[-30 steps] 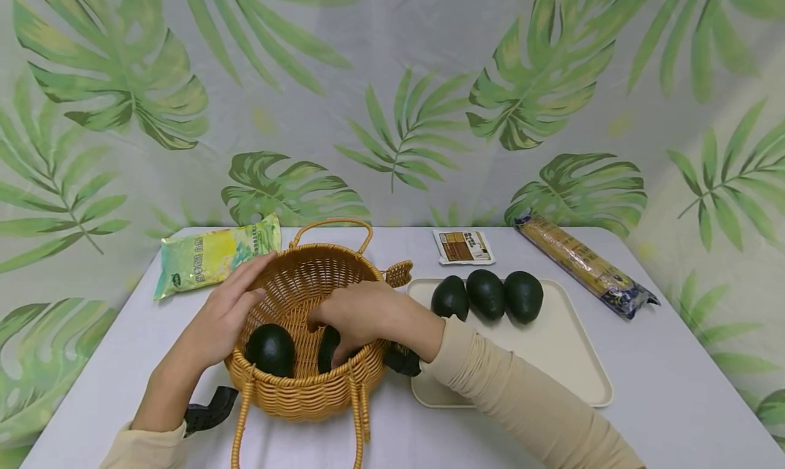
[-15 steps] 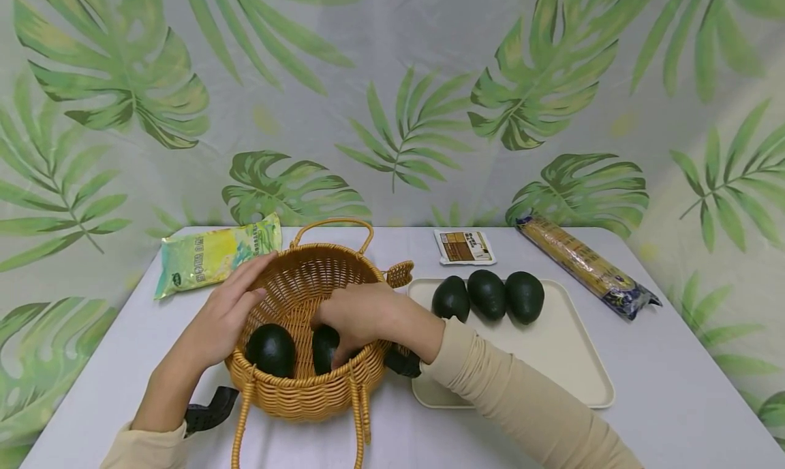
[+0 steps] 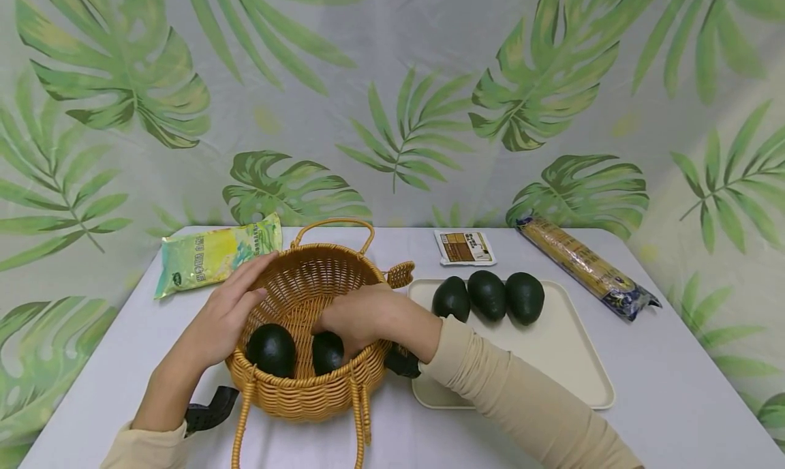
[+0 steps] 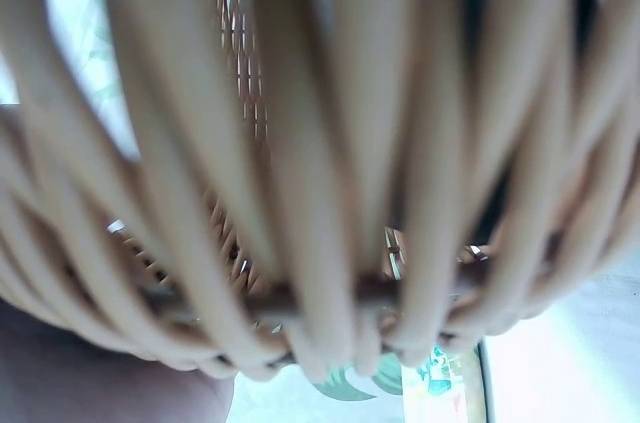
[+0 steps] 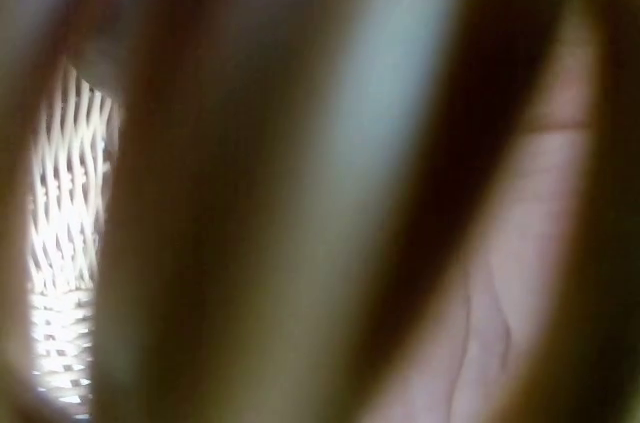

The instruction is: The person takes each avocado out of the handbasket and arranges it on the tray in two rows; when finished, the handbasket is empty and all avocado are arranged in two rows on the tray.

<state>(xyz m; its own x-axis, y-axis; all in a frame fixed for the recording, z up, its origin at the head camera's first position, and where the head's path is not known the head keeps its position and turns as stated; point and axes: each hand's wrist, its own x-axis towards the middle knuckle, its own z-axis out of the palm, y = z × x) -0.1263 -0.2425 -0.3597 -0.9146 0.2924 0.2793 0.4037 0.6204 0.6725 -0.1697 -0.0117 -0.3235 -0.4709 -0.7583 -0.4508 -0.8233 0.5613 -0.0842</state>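
A woven wicker basket (image 3: 306, 401) stands at left of centre, with one dark green avocado (image 3: 270, 350) lying inside on its left. My left hand (image 3: 221, 319) lies against the basket's left rim, fingers fairly straight, thumb over the edge. Inside the basket, my right hand (image 3: 356, 319) bends its fingers over a second avocado (image 3: 328, 354), whose left part shows; the hand covers the rest. In the left wrist view the basket's weave (image 4: 330, 193) fills most of the picture. Blurred strips of weave (image 5: 340, 183) cross the right wrist view, with skin showing between them.
A cream tray (image 3: 570, 360) at right bears a row of three avocados (image 3: 487, 296). Behind stand a green-yellow packet (image 3: 214, 258), a small white-brown packet (image 3: 465, 248) and a long noodle package (image 3: 585, 268). The basket's handles (image 3: 358, 421) stick out toward the front.
The second avocado has shifted slightly left in the basket. My right thumb has slid off its near face, so more of it shows. My left hand has stayed in place.
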